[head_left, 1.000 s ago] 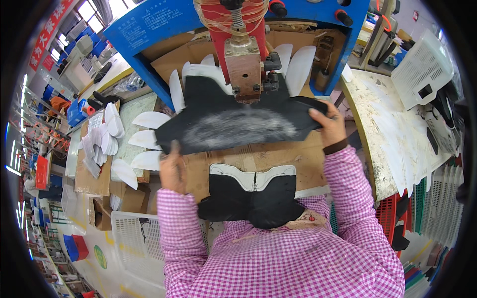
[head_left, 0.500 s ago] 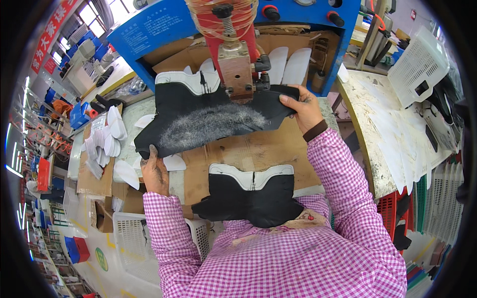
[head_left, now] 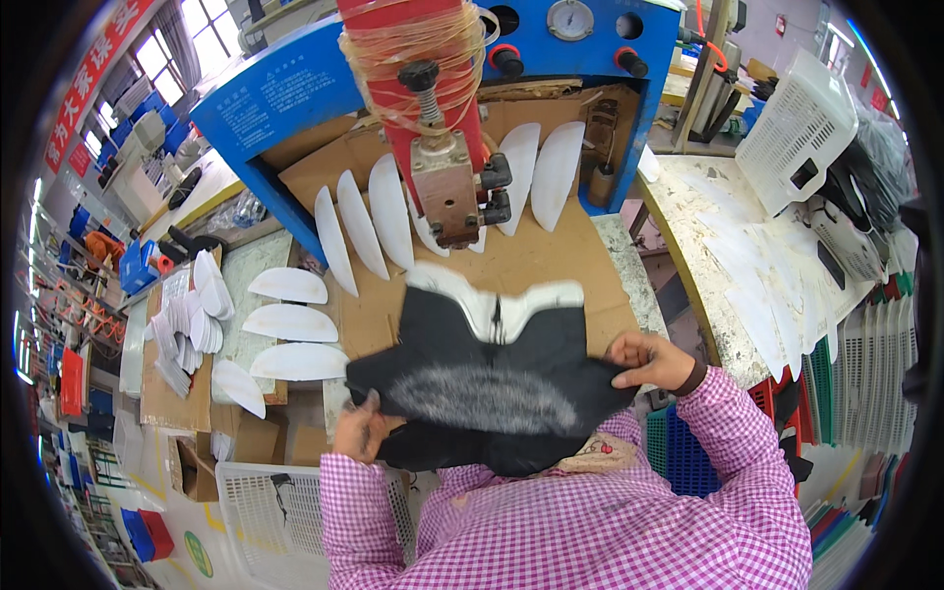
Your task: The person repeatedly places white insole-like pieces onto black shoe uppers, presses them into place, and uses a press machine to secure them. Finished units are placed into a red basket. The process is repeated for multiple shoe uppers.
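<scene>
Between my two hands I hold a black shoe upper [head_left: 472, 354] with a white notched top edge and a fuzzy grey roughened patch. My left hand [head_left: 361, 430] pinches its left corner, thumb on top. Its right corner is gripped between the thumb and fingers of my right hand [head_left: 654, 362]. Below it, over my lap, a second black upper [head_left: 442, 450] is mostly covered. The red press's metal head [head_left: 444, 187] stands just beyond the held upper, apart from it. White curved pieces [head_left: 559, 175] lie on cardboard around that head.
At left are more white half-moon pieces [head_left: 295, 361] and a stack of white pieces [head_left: 187, 329]. The blue machine frame [head_left: 265, 98] arches behind. A worn side table [head_left: 708, 226] at right bears white pieces and a white basket [head_left: 796, 128]. Another white basket [head_left: 265, 501] stands low left.
Both hands have drawn the upper from under the press head down toward my lap, over the second upper. The white curved pieces on the cardboard now show more.
</scene>
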Available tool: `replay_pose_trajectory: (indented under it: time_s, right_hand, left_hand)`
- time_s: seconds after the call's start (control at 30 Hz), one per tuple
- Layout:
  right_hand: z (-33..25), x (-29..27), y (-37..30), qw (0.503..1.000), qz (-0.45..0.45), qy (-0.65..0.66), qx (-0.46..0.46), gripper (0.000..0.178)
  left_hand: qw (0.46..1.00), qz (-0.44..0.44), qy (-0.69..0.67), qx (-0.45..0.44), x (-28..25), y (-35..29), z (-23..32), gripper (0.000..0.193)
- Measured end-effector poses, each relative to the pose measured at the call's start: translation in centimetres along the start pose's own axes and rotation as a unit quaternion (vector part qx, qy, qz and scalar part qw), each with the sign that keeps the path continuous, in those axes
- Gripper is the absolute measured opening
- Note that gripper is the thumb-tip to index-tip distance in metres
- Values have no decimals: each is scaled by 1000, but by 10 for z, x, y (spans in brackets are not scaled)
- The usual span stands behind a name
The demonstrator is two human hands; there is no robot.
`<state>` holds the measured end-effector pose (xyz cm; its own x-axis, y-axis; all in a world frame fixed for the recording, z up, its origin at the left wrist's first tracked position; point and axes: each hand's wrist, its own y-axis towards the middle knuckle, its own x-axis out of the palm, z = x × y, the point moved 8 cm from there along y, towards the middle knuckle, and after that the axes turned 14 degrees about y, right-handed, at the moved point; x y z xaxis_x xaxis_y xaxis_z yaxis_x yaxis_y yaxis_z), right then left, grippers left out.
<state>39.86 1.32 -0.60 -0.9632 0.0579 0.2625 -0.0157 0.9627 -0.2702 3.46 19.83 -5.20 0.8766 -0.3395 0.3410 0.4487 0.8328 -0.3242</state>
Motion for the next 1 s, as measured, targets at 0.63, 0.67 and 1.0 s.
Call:
replay_pose_trajectory:
  time_s: [0.63,0.67,1.0]
  right_hand:
    - [3,-172,247,861,433,-208,-166,17]
    - [3,-169,249,871,409,-190,-196,14]
    - [-3,-183,154,823,517,-104,-211,14]
  left_hand:
    - [955,242,157,72,-87,-45,21,27]
    - [956,234,159,78,-84,-45,22,27]
    - [969,103,178,135,-4,-40,61,27]
